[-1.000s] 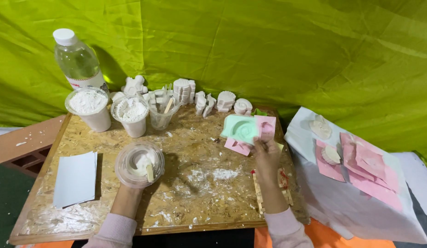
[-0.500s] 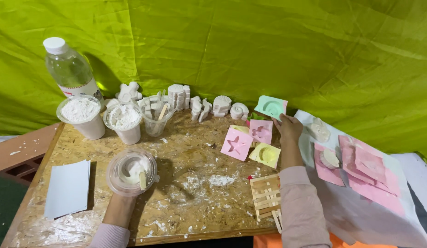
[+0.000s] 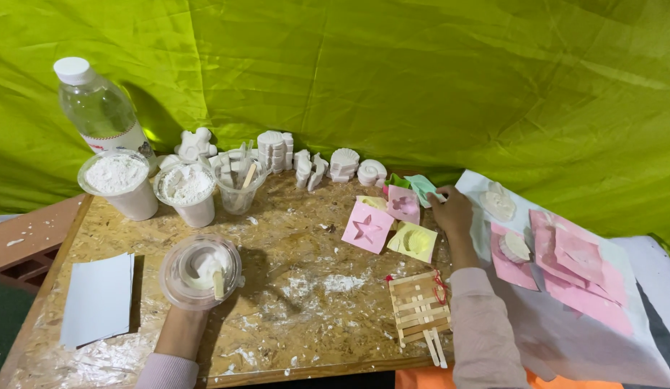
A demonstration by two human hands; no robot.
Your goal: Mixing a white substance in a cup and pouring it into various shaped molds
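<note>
Her left hand (image 3: 182, 324) is raised near the bench's front edge, fingers hidden. Her right hand (image 3: 450, 211) stretches toward the far right corner, fingers curled.

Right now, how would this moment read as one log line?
left hand: holds clear cup with white mix, stick | right hand: on green mould | table: pink star mould

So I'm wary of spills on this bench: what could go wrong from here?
The left hand holds a clear cup of white mix above the table; tipped, it might slop out. The right hand reaches among the small moulds at the far edge and could knock the white casts lined up behind them.
</note>
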